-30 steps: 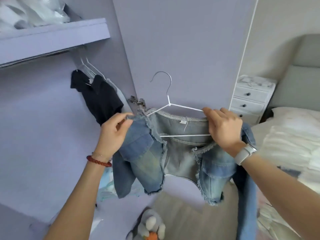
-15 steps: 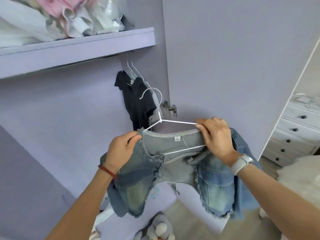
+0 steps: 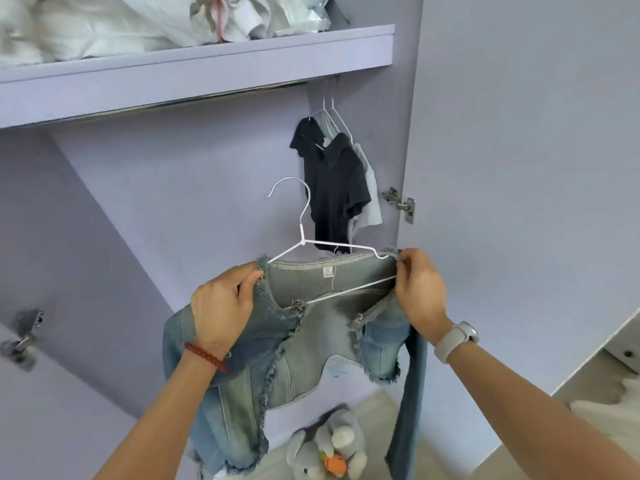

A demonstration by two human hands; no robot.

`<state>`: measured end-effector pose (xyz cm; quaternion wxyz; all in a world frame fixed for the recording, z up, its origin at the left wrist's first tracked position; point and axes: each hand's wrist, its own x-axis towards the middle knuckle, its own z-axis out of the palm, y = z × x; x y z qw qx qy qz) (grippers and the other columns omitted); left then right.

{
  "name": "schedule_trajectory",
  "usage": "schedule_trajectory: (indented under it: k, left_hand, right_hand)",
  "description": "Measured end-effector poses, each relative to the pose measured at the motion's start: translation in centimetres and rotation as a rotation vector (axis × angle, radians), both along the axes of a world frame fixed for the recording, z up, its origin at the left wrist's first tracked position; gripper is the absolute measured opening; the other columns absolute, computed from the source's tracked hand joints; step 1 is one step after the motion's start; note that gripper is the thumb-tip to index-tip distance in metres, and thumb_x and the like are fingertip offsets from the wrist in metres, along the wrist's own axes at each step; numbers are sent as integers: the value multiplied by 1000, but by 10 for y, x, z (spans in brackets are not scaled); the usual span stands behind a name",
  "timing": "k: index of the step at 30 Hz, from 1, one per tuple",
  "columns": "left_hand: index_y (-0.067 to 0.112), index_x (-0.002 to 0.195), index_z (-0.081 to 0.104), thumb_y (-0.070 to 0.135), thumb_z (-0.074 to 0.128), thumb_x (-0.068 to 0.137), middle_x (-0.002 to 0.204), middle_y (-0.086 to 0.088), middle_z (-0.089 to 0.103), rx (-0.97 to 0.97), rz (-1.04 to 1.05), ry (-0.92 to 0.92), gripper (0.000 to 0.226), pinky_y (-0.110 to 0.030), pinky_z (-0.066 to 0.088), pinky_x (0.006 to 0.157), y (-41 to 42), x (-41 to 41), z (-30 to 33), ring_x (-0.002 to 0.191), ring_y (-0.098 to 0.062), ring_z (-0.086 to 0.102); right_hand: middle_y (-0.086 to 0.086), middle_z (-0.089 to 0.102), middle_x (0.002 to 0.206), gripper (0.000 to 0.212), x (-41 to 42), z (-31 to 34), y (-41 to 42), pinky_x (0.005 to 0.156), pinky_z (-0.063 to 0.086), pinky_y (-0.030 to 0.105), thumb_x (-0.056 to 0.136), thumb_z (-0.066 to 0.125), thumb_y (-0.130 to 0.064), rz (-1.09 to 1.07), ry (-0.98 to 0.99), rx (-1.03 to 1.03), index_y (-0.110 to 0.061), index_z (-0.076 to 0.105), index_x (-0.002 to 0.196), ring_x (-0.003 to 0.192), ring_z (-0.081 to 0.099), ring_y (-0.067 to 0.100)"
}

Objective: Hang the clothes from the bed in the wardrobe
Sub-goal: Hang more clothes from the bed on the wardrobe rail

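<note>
- The left hand (image 3: 221, 306) pinches the frayed collar edge of the denim jacket (image 3: 294, 341) at its left shoulder, thumb and forefinger closed on the fabric and the other fingers curled behind it.
- The right hand (image 3: 417, 289) pinches the jacket's other shoulder where it wraps the end of the white wire hanger (image 3: 304, 242), fingertips pressed together on cloth and wire.
- Between the hands the jacket is on the hanger: the neckline sits along the sloping arms, the lower bar crosses the open front, and the sleeves hang below. The right shoulder looks bunched at the hanger's tip, so I judge the seating is not quite finished there.
- The hanger's hook stands free in the air, tilted to the left, well below the wardrobe rail (image 3: 207, 98) under the lilac shelf (image 3: 207, 64). This garment is dressed but not yet hung.
- On the rail, at its right end beside the open wardrobe door (image 3: 519, 168), a dark t-shirt (image 3: 336, 188) and a white garment (image 3: 370, 199) behind it already hang on hangers, so part of the job appears done.
- Left, as I judge it: settle the shoulder, lift the hook onto the rail, then fetch whatever remains on the bed, which is out of view.
- A plush toy (image 3: 332, 448) lies on the floor below.
</note>
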<state>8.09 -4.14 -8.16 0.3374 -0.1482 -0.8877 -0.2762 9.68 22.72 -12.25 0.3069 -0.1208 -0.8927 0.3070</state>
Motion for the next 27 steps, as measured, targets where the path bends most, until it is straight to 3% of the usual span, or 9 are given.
schedule_trajectory:
  k: [3,6,9,14,18,21,23,27]
  left_hand:
    - [10,81,73,22,55,85,60,-2,67,-151,-5,92,22,-21,42,41,-25,1,-8,43,-18,58]
    - [9,82,73,24,46,86,59,-1,66,-214,14,127,31,-19,41,37,-46,-3,-12,41,-17,57]
    - [10,80,72,24,46,87,58,-2,64,-199,45,141,30,-19,39,38,-64,-10,-14,40,-18,55]
    - [8,84,72,16,57,85,64,-4,68,-42,117,103,18,-18,36,51,-88,-25,-19,52,-19,62]
    - [6,84,73,11,60,80,70,-6,70,33,122,44,14,-22,42,56,-110,-38,-32,61,-22,65]
    - [5,84,72,3,62,82,77,-11,70,129,123,-10,11,-26,44,61,-127,-52,-39,66,-26,65]
    - [4,84,72,-1,63,82,78,-12,70,180,123,-48,11,-26,41,62,-131,-60,-41,66,-28,63]
    - [2,84,70,4,59,87,79,-10,67,253,118,-130,11,-30,41,67,-130,-83,-37,75,-28,59]
  right_hand:
    - [21,62,94,16,-19,17,-17,72,35,29,91,45,-4,109,54,-63,3,57,101,85,56,37]
    - [19,63,94,17,-34,34,-37,68,30,19,89,47,-1,170,106,-62,2,60,99,86,58,34]
    - [12,63,92,16,-39,37,-55,76,38,22,89,49,-4,241,121,-108,-2,63,97,83,58,26]
    - [2,63,80,19,-41,13,-72,76,50,29,90,50,-1,553,-95,-174,1,61,106,71,60,19]
    - [14,61,109,31,-61,4,-60,81,41,39,89,51,-8,379,63,218,-4,56,119,97,55,35]
    - [4,51,131,42,-79,5,-57,91,32,38,93,49,-19,475,-130,436,-15,42,134,117,46,26]
    - [5,52,128,44,-89,7,-60,95,30,35,94,46,-21,548,-179,463,-15,39,136,115,48,25]
    - [10,64,97,26,-102,22,-66,81,42,38,94,48,-19,551,-64,547,-8,58,115,91,60,30]
